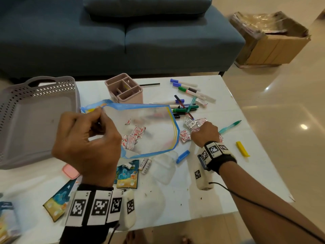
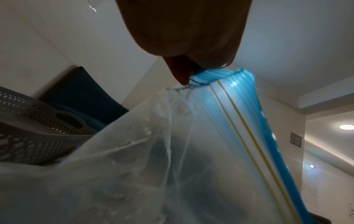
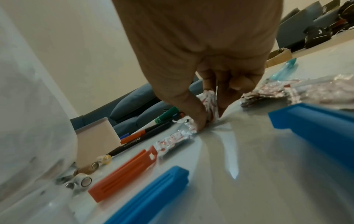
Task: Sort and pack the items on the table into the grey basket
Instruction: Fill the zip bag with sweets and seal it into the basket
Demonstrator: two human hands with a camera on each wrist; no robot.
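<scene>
Nearest, the left hand [image 1: 88, 145] pinches a clear blue-edged zip bag [image 1: 149, 127] at its rim, the grey perforated plastic basket [image 1: 35, 120] at nine o'clock, while the right hand [image 1: 205, 132] pinches a silver foil sachet [image 3: 209, 104]; slack film could spill sachets.

A home living room: blue sofa [image 1: 123, 32] behind a white coffee table [image 1: 228, 155].

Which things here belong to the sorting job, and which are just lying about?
In the job:
- clear zip bag with blue seal, pinched by left hand
- silver foil sachets, picked at by right hand
- grey perforated plastic basket
- loose marker pens

Lying about:
- blue sofa
- brown cardboard box
</scene>
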